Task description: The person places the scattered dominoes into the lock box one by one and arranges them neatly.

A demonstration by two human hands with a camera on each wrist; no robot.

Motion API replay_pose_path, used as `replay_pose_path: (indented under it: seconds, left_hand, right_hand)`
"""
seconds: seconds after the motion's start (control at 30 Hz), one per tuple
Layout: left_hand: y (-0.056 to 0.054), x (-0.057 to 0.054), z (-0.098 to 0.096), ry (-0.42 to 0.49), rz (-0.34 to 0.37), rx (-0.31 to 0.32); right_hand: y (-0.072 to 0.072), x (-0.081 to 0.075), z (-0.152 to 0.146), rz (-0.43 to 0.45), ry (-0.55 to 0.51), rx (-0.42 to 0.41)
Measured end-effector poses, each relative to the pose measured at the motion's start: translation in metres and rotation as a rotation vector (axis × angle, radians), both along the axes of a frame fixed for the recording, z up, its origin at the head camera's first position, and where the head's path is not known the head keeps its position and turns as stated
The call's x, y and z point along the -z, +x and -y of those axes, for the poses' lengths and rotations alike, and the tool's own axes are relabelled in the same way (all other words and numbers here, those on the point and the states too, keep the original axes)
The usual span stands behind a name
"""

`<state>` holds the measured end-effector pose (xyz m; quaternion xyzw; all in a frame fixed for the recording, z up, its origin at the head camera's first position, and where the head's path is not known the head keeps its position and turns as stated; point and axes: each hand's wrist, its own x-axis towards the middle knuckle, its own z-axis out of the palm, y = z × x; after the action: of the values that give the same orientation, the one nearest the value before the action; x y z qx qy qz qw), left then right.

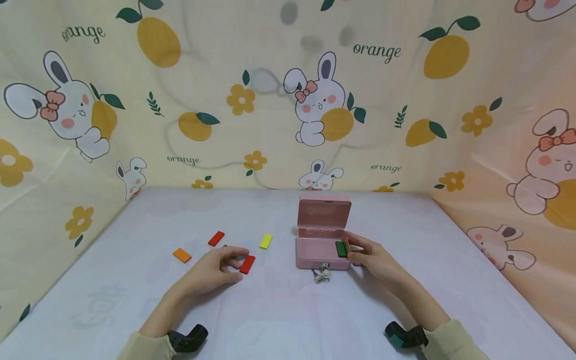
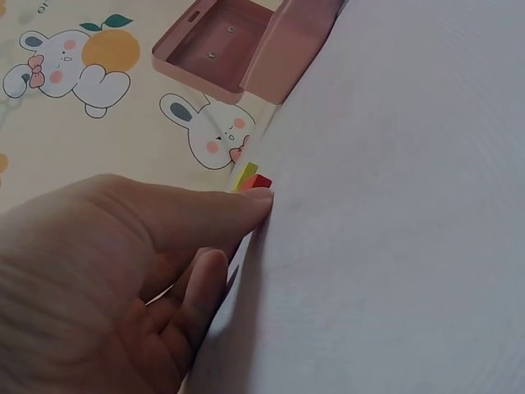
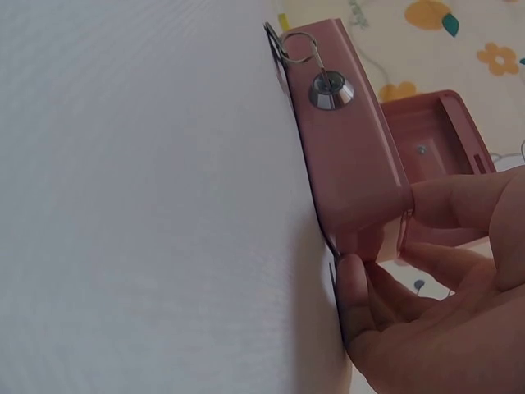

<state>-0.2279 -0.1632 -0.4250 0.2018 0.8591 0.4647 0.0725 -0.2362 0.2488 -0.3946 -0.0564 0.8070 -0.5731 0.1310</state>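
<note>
A red block (image 1: 247, 264) lies on the table between the thumb and index fingertips of my left hand (image 1: 209, 270), which pinches its ends. In the left wrist view the thumb hides most of that red block (image 2: 262, 182). My right hand (image 1: 375, 257) grips the right side wall of an open pink metal box (image 1: 310, 263). Inside the box, a green block (image 1: 341, 249) leans by the right wall. In the right wrist view the fingers of my right hand (image 3: 443, 304) lie against the corner of the pink box (image 3: 349, 156).
Left of the box lie a yellow block (image 1: 266, 241), another red block (image 1: 216, 238) and an orange block (image 1: 182, 255). A dark green piece shows slightly behind my left hand. Keys (image 1: 320, 276) hang from the box's front lock. A patterned cloth (image 1: 270, 115) stands behind the table.
</note>
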Motion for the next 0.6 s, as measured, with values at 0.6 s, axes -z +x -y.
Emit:
replay_pose_path:
  seconds: [0.6]
  left_hand:
    - [0.0018,-0.0012,-0.0031,0.025,0.006,-0.013]
  right_hand:
    - [-0.0006,0.0008,-0.0003,-0.012,0.037,-0.017]
